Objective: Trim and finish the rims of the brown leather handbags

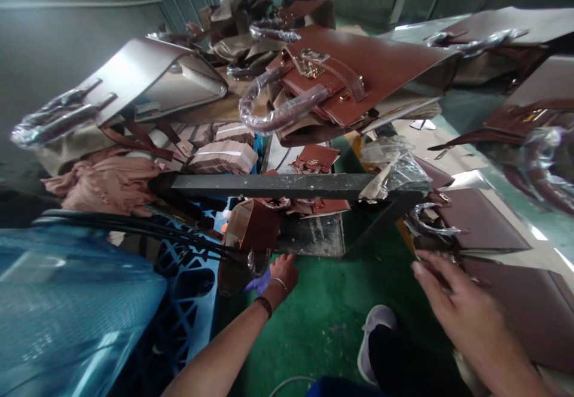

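Note:
My left hand (281, 278) reaches low over the green floor with its fingers stretched out, and nothing shows in it. Close by on its left stands a small brown handbag (260, 229) with a plastic-wrapped handle (258, 262); I cannot tell if they touch. A purple piece (259, 283) lies beside the wrist. My right hand (466, 307), thumb and fingers apart, is over the edge of a flat brown handbag (520, 301) at right. Above that bag lies another brown handbag (488, 220) with a wrapped handle (430, 220).
A dark metal bar (278, 185) crosses in front of me. Beyond it, a large brown handbag (359, 62) lies on its side. At left are a blue plastic pallet (188, 319), a blue translucent sheet (67, 307) and pinkish cloth (103, 182). My shoe (376, 337) stands on the green floor.

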Demonstrator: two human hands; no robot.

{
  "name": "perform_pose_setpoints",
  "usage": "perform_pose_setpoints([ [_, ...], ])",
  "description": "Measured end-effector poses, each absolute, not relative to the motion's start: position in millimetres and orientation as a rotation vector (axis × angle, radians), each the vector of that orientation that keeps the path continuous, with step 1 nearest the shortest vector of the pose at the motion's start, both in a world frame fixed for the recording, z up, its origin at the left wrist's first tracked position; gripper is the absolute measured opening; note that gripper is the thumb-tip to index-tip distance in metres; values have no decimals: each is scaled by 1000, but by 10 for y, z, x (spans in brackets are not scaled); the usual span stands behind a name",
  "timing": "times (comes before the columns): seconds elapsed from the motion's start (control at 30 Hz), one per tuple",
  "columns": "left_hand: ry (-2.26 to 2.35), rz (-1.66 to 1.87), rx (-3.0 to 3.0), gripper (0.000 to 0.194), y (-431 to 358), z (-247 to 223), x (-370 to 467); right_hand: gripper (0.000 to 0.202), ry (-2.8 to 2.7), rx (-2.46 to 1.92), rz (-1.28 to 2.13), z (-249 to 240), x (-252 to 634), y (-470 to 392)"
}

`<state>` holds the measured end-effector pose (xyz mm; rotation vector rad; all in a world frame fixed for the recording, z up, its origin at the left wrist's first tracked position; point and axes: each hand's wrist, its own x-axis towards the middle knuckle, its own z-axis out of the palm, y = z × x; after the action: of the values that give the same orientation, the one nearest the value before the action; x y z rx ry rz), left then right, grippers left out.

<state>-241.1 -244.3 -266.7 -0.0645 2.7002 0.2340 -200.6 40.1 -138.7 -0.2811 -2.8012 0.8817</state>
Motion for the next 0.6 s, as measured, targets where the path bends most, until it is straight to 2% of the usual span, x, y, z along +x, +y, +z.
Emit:
perform_pose_setpoints([
  [0.13, 2719, 168, -138, 33, -2640, -2641, -2499, 62, -2680, -241, 940, -901, -2381, 136],
  [0.27, 2707, 162, -179, 33, -2805, -2539, -2486, 48, -2654, -180, 901, -806, -2487, -68],
  [0.33, 2690, 190, -180, 32, -2816, -2516, -2433, 41, -2624, -141, 931, -954, -2428, -120],
  [0.4, 2654, 256, -146, 29, -2752, -2523, -2347, 41, -2615, -155, 983, -1243, -2305, -68],
  [0.5, 2598, 431, 14, 27, -2492, -2474, -2078, 38, -2898, -462, 869, -1818, -1978, 238],
  [0.6, 2623, 856, 193, 31, -2097, -2212, -1628, 31, -3029, -745, 750, -2362, -1554, 675],
])
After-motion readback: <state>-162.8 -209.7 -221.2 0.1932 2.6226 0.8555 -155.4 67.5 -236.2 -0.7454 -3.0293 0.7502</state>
